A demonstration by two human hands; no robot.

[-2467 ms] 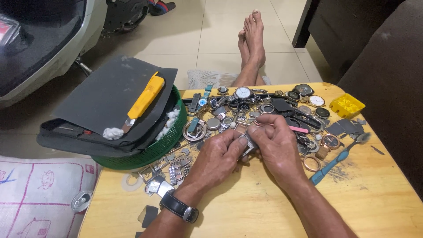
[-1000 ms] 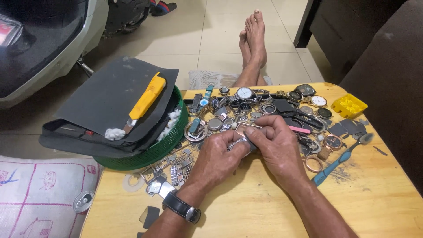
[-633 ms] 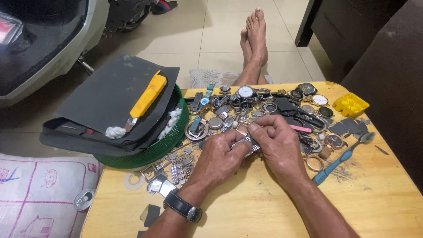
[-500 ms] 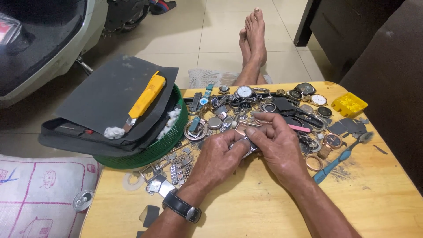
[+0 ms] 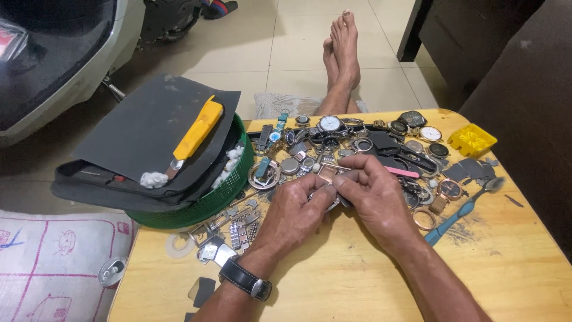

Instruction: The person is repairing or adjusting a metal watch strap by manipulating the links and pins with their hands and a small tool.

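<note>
— Two hands meet over the middle of the round yellow wooden table [image 5: 357, 280]?
— Yes. The left hand [image 5: 295, 211], with a black-strapped wristwatch [image 5: 245, 280] on its wrist, and the right hand [image 5: 372, 191] both have their fingers pinched closed on a small rose-gold square watch case [image 5: 326, 174], held just above the tabletop.
— And around them?
— A heap of loose watches and metal watch parts [image 5: 357, 140] lies just behind the fingers. A blue toothbrush [image 5: 462, 211] rests to the right, near a small yellow plastic tray [image 5: 472, 140]. To the left, a green plastic basket [image 5: 202, 200] carries dark grey sandpaper sheets [image 5: 143, 128] and a yellow-handled knife [image 5: 193, 136].
</note>
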